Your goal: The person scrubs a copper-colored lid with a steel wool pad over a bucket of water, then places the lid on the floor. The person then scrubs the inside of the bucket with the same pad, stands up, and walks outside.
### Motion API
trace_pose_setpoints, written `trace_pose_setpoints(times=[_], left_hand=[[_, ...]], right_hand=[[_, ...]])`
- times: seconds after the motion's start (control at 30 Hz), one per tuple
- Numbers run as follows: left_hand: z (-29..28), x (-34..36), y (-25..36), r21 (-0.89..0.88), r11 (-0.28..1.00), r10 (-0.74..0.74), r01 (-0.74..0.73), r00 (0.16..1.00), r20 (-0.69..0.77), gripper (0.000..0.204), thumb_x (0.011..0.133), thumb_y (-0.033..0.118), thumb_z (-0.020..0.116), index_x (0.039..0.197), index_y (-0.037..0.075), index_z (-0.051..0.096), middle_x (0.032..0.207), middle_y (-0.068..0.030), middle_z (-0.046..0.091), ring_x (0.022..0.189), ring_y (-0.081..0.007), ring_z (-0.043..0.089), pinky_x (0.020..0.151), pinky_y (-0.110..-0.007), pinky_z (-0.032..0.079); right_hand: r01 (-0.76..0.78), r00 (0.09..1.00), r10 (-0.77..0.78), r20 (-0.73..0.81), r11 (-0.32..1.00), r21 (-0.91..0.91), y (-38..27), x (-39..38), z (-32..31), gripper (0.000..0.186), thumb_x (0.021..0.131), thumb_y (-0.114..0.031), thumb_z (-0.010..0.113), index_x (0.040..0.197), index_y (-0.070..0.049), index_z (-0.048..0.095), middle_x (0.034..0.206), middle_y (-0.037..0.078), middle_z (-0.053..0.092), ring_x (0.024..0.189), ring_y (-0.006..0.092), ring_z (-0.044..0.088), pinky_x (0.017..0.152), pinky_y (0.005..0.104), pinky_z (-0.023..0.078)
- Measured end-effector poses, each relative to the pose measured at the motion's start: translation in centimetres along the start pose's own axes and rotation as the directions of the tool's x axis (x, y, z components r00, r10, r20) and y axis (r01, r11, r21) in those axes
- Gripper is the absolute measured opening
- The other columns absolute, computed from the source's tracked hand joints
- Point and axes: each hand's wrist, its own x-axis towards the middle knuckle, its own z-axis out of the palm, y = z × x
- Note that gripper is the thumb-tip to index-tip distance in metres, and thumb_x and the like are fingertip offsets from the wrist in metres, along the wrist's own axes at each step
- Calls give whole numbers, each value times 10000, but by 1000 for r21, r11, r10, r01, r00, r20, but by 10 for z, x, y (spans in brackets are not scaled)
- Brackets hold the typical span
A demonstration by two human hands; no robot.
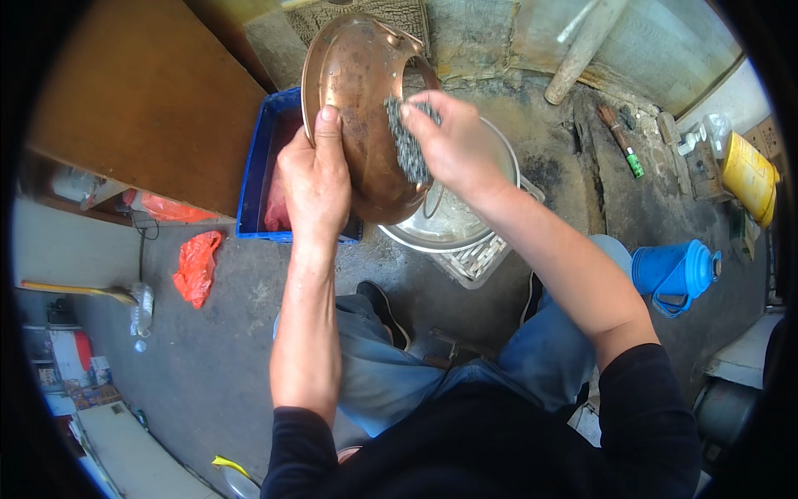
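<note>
A round copper vessel [353, 141], with small handles and a hole, is tilted up on its side in front of me, its surface marked with dark spots. My left hand [316, 175] grips its left part, thumb on the copper. My right hand [445, 145] is closed on a grey mottled scouring pad [406, 154], which lies against the right part of the vessel. Below is a wide metal basin [424, 239] on a pale perforated plastic rack [474, 266], partly hidden by the vessel and my arm.
A blue crate [253, 183] with reddish contents stands left of the basin, beside a wooden cabinet [150, 100]. Around me are a red plastic bag [198, 266], a broom [75, 288], a blue flask [665, 270], a yellow container [746, 179] and a pole [578, 62].
</note>
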Motion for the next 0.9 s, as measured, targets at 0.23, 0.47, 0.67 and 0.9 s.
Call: trace_pose_setpoints(times=[0.23,0.47,0.67,0.9], left_hand=[[17,-20,-7,149,978,154,-144,986,-57,456,1056,350,530,1001,-78,677,801,-38,660,753,-88,539,694,-272,473],[13,-14,-7,-11,999,50,-51,993,-107,451,1065,337,510,957,-68,676,794,-11,641,737,-68,524,668,-257,457],[6,-12,-11,-20,1000,16,-17,998,-54,445,1061,344,519,999,-66,679,826,-20,661,746,-66,549,678,-233,462],[16,-28,-10,99,982,162,-158,987,-25,400,1057,294,529,1021,-73,682,807,-88,678,758,-115,572,707,-295,483]], right_hand=[[-379,912,392,119,698,608,10,49,-10,240,978,-117,578,1056,93,662,953,162,701,784,222,651,735,359,527],[-229,973,223,54,945,232,3,-14,2,244,971,-162,621,1070,58,655,851,110,696,772,115,615,699,293,496],[-113,991,106,78,990,80,7,-29,-7,228,951,-154,638,1064,43,661,835,86,698,809,117,622,725,306,503],[-465,851,517,92,660,589,18,39,-22,238,977,-167,599,1049,54,646,970,159,679,781,215,621,746,380,513]])
